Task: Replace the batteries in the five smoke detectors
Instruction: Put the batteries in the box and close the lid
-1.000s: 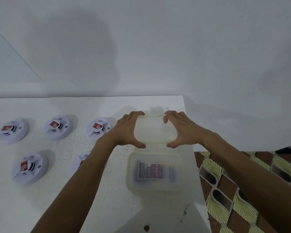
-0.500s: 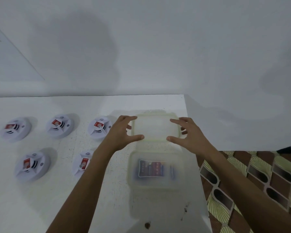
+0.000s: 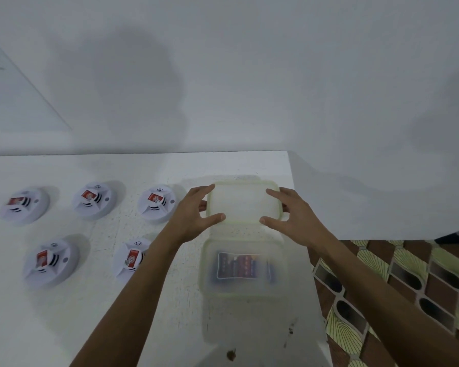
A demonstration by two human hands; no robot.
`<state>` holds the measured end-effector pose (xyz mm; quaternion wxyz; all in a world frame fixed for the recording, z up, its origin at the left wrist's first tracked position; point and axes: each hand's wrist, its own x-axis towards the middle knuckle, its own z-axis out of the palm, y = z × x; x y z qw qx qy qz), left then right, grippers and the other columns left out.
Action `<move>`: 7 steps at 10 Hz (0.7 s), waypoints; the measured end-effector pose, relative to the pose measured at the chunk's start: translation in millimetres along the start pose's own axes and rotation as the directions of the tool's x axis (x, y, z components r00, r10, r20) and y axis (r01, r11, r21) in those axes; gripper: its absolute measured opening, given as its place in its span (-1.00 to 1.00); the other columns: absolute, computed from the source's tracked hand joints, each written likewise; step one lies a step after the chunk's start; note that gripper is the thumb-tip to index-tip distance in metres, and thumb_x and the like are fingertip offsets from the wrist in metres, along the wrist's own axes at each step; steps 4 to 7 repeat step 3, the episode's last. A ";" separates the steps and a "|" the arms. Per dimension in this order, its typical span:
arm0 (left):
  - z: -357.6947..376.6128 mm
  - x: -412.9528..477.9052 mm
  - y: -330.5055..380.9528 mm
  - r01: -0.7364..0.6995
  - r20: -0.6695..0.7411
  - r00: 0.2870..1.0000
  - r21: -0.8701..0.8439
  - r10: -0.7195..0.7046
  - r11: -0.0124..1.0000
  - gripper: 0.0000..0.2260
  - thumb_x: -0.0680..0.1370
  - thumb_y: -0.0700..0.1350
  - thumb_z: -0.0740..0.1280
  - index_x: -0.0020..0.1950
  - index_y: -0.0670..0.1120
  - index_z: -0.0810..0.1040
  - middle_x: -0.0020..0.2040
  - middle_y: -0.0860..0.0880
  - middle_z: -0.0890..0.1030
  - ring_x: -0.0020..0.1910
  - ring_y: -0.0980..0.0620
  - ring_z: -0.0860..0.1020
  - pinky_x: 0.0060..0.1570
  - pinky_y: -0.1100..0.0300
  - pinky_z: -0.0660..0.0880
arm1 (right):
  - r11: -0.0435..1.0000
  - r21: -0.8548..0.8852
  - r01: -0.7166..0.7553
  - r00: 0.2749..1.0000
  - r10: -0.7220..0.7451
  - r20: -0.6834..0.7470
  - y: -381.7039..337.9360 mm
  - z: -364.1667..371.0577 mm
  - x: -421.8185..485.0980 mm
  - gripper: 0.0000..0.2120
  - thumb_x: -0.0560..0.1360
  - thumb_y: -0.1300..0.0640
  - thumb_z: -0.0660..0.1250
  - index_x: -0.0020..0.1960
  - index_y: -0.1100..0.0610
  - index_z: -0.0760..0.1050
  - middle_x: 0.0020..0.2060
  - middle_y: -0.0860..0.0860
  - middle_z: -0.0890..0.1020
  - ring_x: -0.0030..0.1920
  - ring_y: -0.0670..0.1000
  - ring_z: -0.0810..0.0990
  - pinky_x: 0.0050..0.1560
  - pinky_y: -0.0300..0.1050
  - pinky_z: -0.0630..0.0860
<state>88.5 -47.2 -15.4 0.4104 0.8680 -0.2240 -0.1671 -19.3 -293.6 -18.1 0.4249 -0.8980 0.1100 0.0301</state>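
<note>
Several white round smoke detectors with red labels lie on the white table (image 3: 64, 327) in two rows, among them one at the far left (image 3: 24, 205), one beside my left wrist (image 3: 157, 202) and one in the near row (image 3: 51, 262). A translucent plastic container (image 3: 204, 271) stands open near the table's right edge with a pack of batteries (image 3: 239, 266) inside. Just beyond it is the container's lid (image 3: 243, 202). My left hand (image 3: 194, 215) holds the lid's left side and my right hand (image 3: 292, 215) its right side, each with the thumb on the near edge.
The table's right edge runs close beside the container, with patterned brown and green floor tiles (image 3: 408, 287) below it. A white wall (image 3: 223, 75) rises behind the table. Dark specks (image 3: 231, 354) mark the table's near part.
Both hands have carried the lid away from me, and it now lies flatter, beyond the container. My fingers have spread out along its sides. The detectors and the container have stayed where they were.
</note>
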 end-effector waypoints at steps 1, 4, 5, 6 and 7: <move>3.1 -4.0 -1.4 -0.022 -0.001 1.000 0.024 0.022 0.999 -0.33 0.47 0.06 0.42 0.50 0.01 0.20 0.45 -0.02 0.27 0.14 0.08 0.42 0.05 0.26 0.43 | 1.000 -0.024 0.015 1.000 -0.015 -0.008 -0.8 1.2 -5.0 -0.32 0.45 -0.15 0.42 0.50 -0.10 0.26 0.50 0.01 0.23 0.43 0.02 0.31 0.41 0.04 0.35; 2.9 -17.9 -0.3 -0.059 -0.013 0.998 0.044 0.060 0.997 -0.37 0.53 0.09 0.33 0.53 0.05 0.15 0.44 0.05 0.25 0.12 0.14 0.43 -0.09 0.40 0.39 | 0.997 -0.070 -0.012 0.998 0.008 -0.061 -7.3 6.5 -12.9 -0.41 0.51 -0.15 0.34 0.49 -0.15 0.25 0.54 -0.02 0.16 0.51 0.06 0.17 0.45 0.05 0.27; 2.9 -17.9 -0.3 -0.059 -0.013 0.998 0.044 0.060 0.997 -0.37 0.53 0.09 0.33 0.53 0.05 0.15 0.44 0.05 0.25 0.12 0.14 0.43 -0.09 0.40 0.39 | 0.997 -0.070 -0.012 0.998 0.008 -0.061 -7.3 6.5 -12.9 -0.41 0.51 -0.15 0.34 0.49 -0.15 0.25 0.54 -0.02 0.16 0.51 0.06 0.17 0.45 0.05 0.27; 2.9 -17.9 -0.3 -0.059 -0.013 0.998 0.044 0.060 0.997 -0.37 0.53 0.09 0.33 0.53 0.05 0.15 0.44 0.05 0.25 0.12 0.14 0.43 -0.09 0.40 0.39 | 0.997 -0.070 -0.012 0.998 0.008 -0.061 -7.3 6.5 -12.9 -0.41 0.51 -0.15 0.34 0.49 -0.15 0.25 0.54 -0.02 0.16 0.51 0.06 0.17 0.45 0.05 0.27; 2.9 -17.9 -0.3 -0.059 -0.013 0.998 0.044 0.060 0.997 -0.37 0.53 0.09 0.33 0.53 0.05 0.15 0.44 0.05 0.25 0.12 0.14 0.43 -0.09 0.40 0.39 | 0.997 -0.070 -0.012 0.998 0.008 -0.061 -7.3 6.5 -12.9 -0.41 0.51 -0.15 0.34 0.49 -0.15 0.25 0.54 -0.02 0.16 0.51 0.06 0.17 0.45 0.05 0.27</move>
